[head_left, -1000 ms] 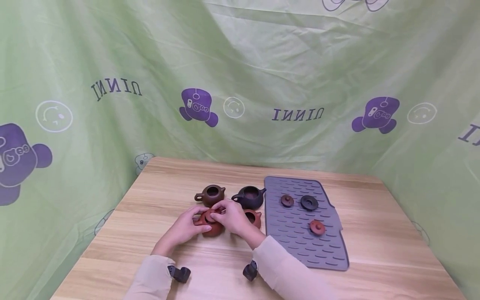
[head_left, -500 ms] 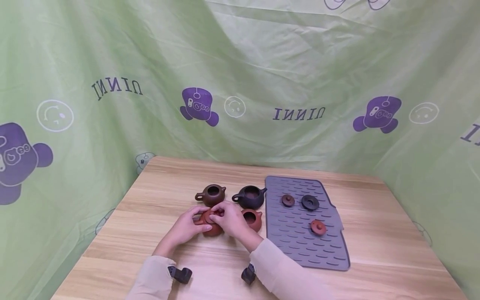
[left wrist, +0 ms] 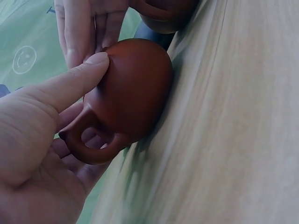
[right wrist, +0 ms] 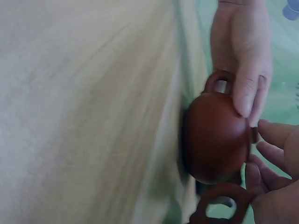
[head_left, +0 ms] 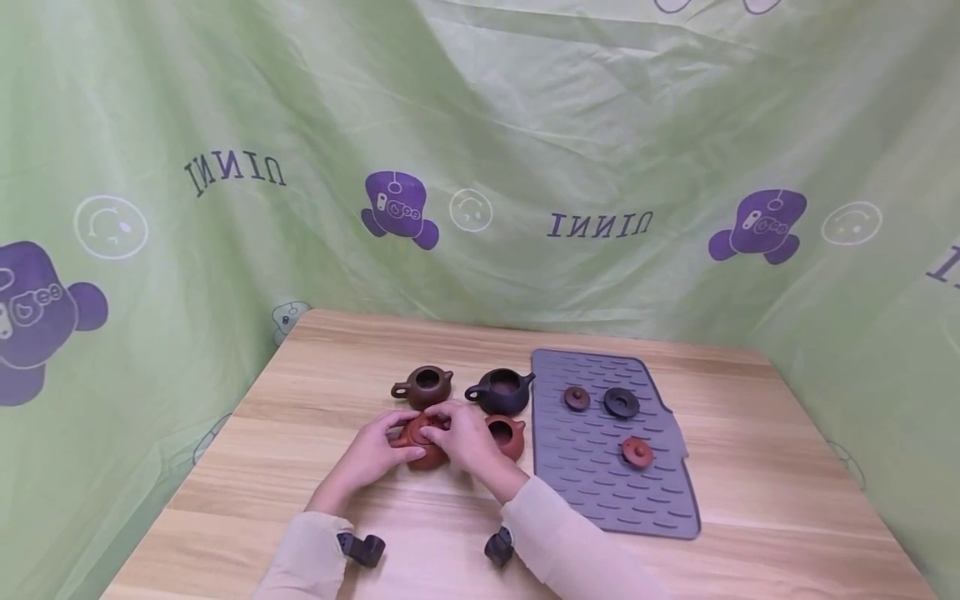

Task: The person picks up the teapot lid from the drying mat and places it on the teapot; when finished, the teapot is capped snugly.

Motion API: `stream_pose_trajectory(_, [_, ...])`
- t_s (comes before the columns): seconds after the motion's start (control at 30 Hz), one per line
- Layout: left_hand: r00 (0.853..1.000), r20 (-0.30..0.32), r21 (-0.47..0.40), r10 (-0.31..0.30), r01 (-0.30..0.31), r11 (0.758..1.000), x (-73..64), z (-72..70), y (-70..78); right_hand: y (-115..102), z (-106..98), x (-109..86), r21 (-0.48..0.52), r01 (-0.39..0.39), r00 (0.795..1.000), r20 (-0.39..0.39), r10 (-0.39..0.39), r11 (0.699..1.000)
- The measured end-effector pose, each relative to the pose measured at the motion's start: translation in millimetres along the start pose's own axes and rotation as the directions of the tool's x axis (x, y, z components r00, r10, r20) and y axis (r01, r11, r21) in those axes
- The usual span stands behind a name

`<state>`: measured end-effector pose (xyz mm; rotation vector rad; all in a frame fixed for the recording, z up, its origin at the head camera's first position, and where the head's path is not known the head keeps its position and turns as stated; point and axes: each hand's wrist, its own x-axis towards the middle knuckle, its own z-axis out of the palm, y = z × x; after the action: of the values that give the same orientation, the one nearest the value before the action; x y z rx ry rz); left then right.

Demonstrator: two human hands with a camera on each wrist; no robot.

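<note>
Beige at the sleeve [head_left: 302, 554], the left hand [head_left: 369, 450] curls thumb and fingers round the red teapot [left wrist: 135, 88], upright on the surface [head_left: 300, 400] and best held steady, while the right hand [head_left: 467, 435] pinches its lid [head_left: 417, 431], which should settle level, without force.

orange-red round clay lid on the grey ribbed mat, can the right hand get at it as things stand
Probably: the orange-red lid lies knob up, and only an open red clay teapot sits between, though the right hand is busy at another red clay teapot.
</note>
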<state>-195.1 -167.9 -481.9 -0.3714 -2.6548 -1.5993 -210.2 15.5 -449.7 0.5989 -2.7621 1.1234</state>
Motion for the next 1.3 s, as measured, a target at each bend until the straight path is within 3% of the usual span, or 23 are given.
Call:
stream_pose_trajectory(0.13, [1.000,0.011,0.025,-0.004,0.003,1.000,1.7,0.5,5.3,4,-20,-3.5,0.067,-0.039,0.999,-0.028,0.041,0.997])
stream_pose_trajectory(0.3, [1.000,0.003,0.054,-0.001,0.001,0.999,3.9,2.2,15.1,24,-48,-11.0,0.109,-0.032,0.992,-0.119,0.045,0.993])
stream_pose_trajectory(0.37, [1.000,-0.008,0.062,0.020,-0.019,0.998,4.6,3.8,21.0,34,-60,-15.8,0.113,-0.033,0.987,-0.151,0.050,0.993])
stream_pose_trajectory(0.53, [0.994,-0.028,0.047,0.102,-0.101,0.994,7.4,12.3,35.1,58,-90,-31.4,0.085,-0.134,0.970,-0.193,0.148,0.987])
stream_pose_trajectory(0.73, [0.988,0.011,0.027,0.155,-0.156,0.987,11.3,29.5,44.6,84,-118,-51.2,0.021,-0.202,0.952,-0.230,0.201,0.979])
stream_pose_trajectory(1.03, [0.978,0.134,0.082,0.157,-0.169,0.982,16.2,57.1,50.9,125,-154,-86.1,-0.049,-0.299,0.934,-0.221,0.281,0.953])
stream_pose_trajectory(1.3, [0.979,0.146,0.165,0.143,-0.167,0.972,20.4,74.8,48.5,157,-181,-108.6,-0.051,-0.374,0.921,-0.137,0.365,0.926])
